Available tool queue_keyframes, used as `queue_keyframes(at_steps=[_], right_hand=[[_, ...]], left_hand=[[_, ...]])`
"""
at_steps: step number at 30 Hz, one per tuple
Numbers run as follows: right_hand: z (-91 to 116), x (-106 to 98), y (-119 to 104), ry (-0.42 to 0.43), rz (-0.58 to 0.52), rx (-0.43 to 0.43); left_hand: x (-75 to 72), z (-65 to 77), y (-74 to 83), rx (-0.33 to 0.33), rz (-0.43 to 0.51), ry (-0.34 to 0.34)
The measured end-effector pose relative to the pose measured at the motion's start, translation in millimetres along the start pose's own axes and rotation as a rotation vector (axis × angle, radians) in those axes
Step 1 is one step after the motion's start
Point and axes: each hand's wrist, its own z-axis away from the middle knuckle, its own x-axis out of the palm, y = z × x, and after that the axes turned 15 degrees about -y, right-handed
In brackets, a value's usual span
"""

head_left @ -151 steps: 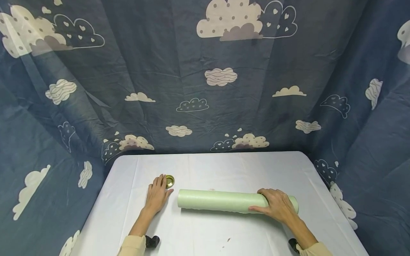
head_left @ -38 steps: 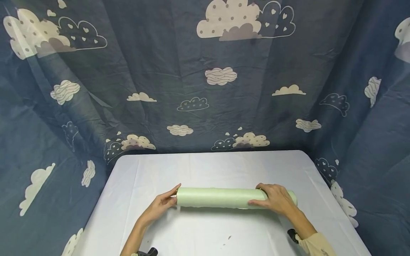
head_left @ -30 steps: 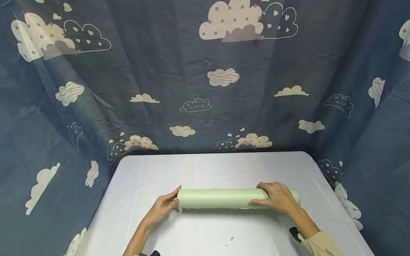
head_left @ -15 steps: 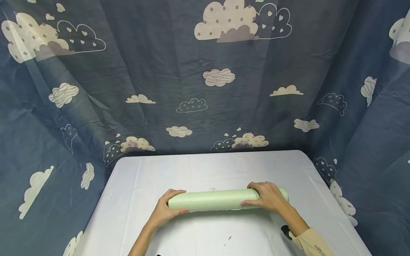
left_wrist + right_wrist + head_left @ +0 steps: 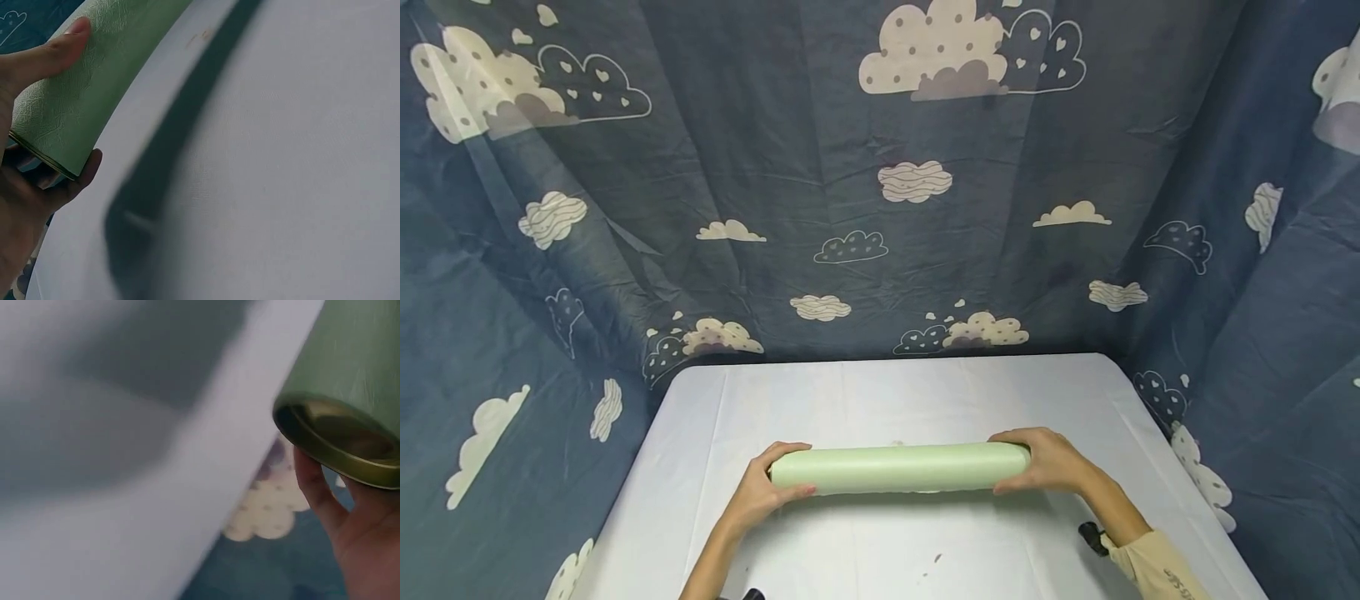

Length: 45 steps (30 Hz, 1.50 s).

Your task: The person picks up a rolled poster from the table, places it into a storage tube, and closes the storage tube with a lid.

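A long pale green tube (image 5: 898,469) lies level across the front of my body in the head view. At its left end, my left hand (image 5: 758,492) grips it, thumb on the near side and fingers reaching over the far side. My right hand (image 5: 1052,462) holds the right end the same way. The right wrist view shows a recessed gold metal cap (image 5: 350,456) closing that end, with fingers beneath it. Along the left end a thin gold rim (image 5: 44,156) shows in the left wrist view. The tube's shadow falls apart from it on the cloth.
A white-covered table (image 5: 880,400) spreads below, with small dark marks (image 5: 937,557) near its front. Blue curtains (image 5: 790,125) with cloud prints stand behind and at both sides. A black wrist device (image 5: 1093,538) sits by the right sleeve (image 5: 1153,567).
My left hand left the round gold lid's place on the table and took the tube's left end; that lid no longer shows there. Lately the tube shifted left and my right hand slid to its end.
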Motion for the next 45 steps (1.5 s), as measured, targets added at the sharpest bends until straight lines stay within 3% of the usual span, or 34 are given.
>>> queue_keyframes(at_steps=[6,13,22,35,40,45], right_hand=[[-6,21,21,0.106,-0.128,0.031],[-14,39,30,0.181,-0.1,0.052],[-12,44,31,0.16,-0.06,0.077],[-12,41,31,0.13,-0.084,0.064],[-18,39,33,0.141,-0.074,0.052],[-17,36,30,0.156,-0.098,0.097]], left_hand=[[-0.4,-4.9,-6.8,-0.03,0.021,-0.008],[1.2,-9.2,-10.3,-0.022,-0.02,0.011],[10.0,-9.1,-28.5,-0.03,0.014,-0.009],[15.2,-9.9,-32.4,-0.046,0.086,-0.009],[14.5,-11.7,-33.4,-0.027,0.072,-0.01],[8.7,-5.2,-33.5,-0.011,0.009,-0.004]])
